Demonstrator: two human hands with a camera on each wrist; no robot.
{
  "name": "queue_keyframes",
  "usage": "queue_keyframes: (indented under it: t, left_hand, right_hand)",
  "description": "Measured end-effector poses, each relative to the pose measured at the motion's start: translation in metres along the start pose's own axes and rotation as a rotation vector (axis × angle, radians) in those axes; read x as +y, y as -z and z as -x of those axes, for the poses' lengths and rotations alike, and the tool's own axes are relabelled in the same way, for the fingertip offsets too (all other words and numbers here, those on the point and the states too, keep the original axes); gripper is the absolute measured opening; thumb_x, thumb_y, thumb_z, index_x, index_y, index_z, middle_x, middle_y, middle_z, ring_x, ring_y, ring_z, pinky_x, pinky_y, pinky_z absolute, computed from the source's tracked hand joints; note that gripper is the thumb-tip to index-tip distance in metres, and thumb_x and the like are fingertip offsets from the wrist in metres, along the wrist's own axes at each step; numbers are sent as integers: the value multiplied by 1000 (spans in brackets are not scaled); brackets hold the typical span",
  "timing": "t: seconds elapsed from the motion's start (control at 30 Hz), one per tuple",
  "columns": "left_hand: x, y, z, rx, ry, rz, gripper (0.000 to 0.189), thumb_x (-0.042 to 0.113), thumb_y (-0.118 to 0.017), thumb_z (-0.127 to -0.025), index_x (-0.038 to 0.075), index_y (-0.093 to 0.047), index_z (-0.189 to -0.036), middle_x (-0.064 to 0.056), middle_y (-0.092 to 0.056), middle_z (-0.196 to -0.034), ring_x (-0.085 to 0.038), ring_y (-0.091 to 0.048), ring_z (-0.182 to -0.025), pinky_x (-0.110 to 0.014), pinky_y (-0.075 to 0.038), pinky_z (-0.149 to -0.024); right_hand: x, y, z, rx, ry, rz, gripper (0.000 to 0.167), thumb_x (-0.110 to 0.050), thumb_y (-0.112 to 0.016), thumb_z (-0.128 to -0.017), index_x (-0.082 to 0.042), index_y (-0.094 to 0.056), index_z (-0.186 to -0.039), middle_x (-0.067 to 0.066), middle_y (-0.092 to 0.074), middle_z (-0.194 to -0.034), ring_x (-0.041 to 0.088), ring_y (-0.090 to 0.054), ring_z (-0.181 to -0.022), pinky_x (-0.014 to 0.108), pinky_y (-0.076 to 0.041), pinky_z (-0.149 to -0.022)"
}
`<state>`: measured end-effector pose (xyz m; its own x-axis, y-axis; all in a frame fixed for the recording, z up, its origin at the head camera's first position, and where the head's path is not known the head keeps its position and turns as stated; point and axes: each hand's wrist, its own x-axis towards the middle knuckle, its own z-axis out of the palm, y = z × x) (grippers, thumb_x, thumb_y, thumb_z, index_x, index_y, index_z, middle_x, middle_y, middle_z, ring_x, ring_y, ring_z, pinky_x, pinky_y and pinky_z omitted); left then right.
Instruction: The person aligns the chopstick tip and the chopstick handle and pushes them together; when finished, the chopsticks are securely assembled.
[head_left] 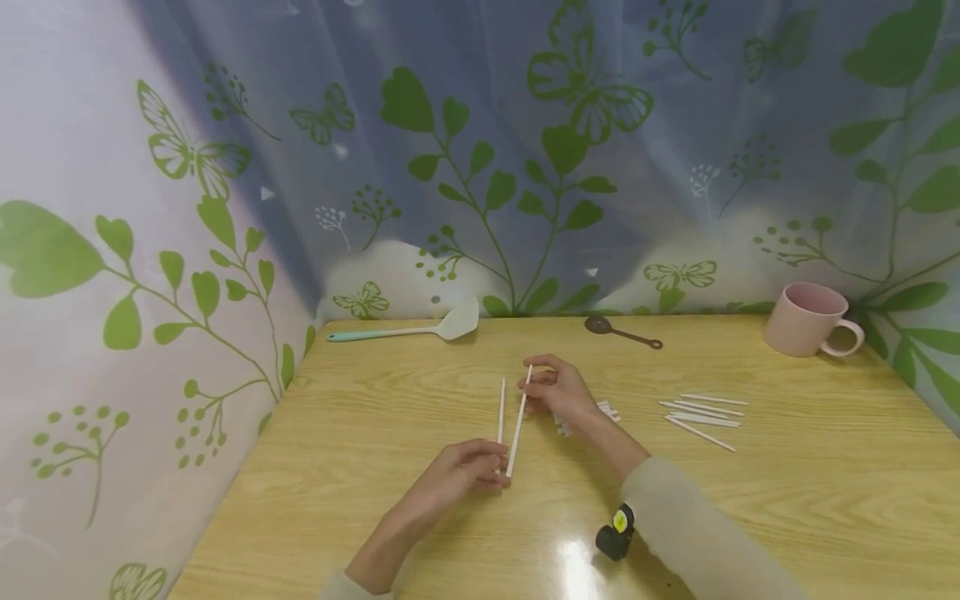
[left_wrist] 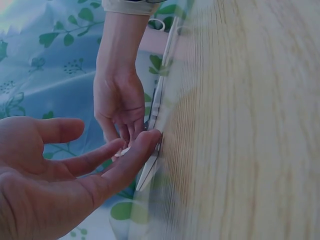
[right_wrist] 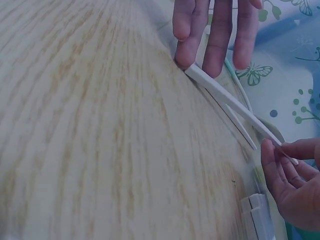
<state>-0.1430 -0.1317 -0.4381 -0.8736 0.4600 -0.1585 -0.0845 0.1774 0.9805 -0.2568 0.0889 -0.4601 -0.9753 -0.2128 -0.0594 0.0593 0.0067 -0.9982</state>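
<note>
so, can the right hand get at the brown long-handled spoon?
Likely yes: only yellow wood-grain table shows between right hand and spoon, though the grip holds a thin white stick.

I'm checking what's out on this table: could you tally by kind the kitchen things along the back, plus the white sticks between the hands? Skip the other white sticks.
Spatula: 1
Spoon: 1
Mug: 1
White sticks: 2
Total: 5
</note>
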Motion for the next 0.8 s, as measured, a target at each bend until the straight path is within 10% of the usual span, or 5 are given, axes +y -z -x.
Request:
queue_keyframes:
  t: [0.8]
  left_hand:
    - [-2, 8, 4, -64, 9, -63, 46, 28, -52, -110, -4, -54, -143, -23, -59, -140, -38, -67, -118, -53, -52, -106]
  right_hand:
    - [0, -5, 0, -86, -52, 117, 57, -10, -50, -108, 17, -28, -154, 36, -57, -138, 39, -72, -108, 42, -57, -99]
